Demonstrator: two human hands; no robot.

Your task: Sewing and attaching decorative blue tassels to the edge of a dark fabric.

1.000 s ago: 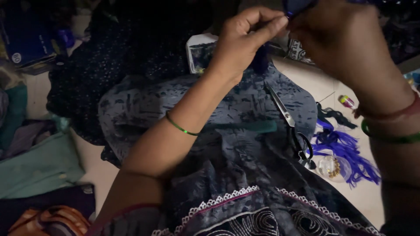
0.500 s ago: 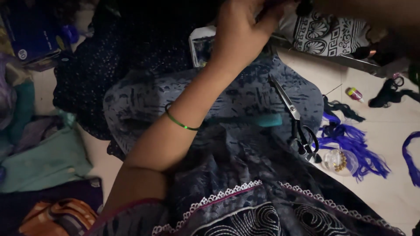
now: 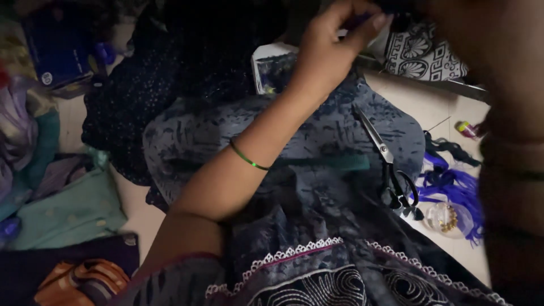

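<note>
My left hand (image 3: 331,54) is raised near the top middle, thumb and fingers pinched on a small purple piece of thread or cloth (image 3: 362,21). A thin green bangle circles that wrist. My right forearm (image 3: 510,170) fills the right edge, dark and blurred. Its hand sits at the top edge, and its fingers are too dark to read. Below both arms, grey patterned cloth (image 3: 317,130) is spread over my lap, with a lace-trimmed embroidered edge (image 3: 294,255) nearest me.
Scissors (image 3: 391,164) lie on the grey cloth's right side, beside purple threads (image 3: 453,187) and a small clear container of beads (image 3: 442,218). A white tray (image 3: 272,71) sits behind. Dark dotted cloth (image 3: 130,113) and teal cloth (image 3: 68,209) lie left, and a black-and-white patterned cloth (image 3: 425,56) back right.
Both hands have risen toward the top of the view and nearer the camera. The right hand has slid mostly out of sight. The view has shifted slightly rightward.
</note>
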